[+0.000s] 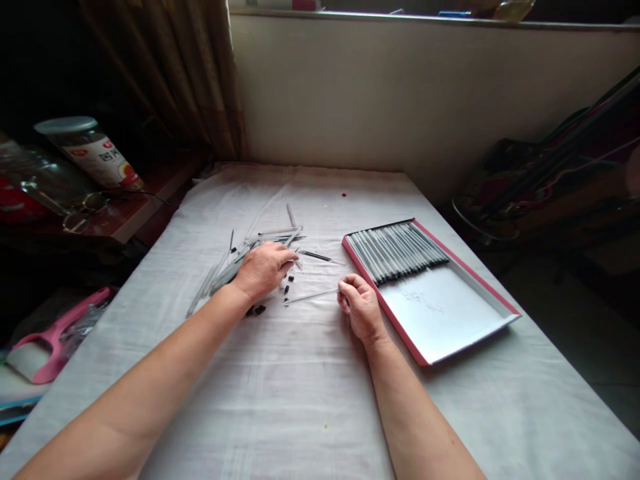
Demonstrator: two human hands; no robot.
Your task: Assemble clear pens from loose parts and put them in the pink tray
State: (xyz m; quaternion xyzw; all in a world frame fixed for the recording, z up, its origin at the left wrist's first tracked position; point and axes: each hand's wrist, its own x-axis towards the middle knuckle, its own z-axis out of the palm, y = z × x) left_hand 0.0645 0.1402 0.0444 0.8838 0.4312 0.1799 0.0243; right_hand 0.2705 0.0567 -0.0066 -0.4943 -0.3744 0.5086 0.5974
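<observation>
My right hand [357, 303] is closed in a pinch on one end of a thin, clear pen barrel [313, 295], whose other end points left just above the cloth. My left hand [265, 269] reaches over a loose pile of clear pen barrels [215, 273] and dark refills. Its fingers are bent together at the pile's right side, and what they grip, if anything, is hidden. A black refill [316, 255] lies right of those fingertips. Small black pen plugs [260, 309] are scattered below the left hand.
Right of my right hand, a shallow red-edged box [470, 313] holds a row of black-ended pens [397, 250] in its far half. A white cloth [280, 400] covers the table. A jar [100, 153] and glasses stand on a side shelf; a pink peeler-like tool [53, 340] lies lower left.
</observation>
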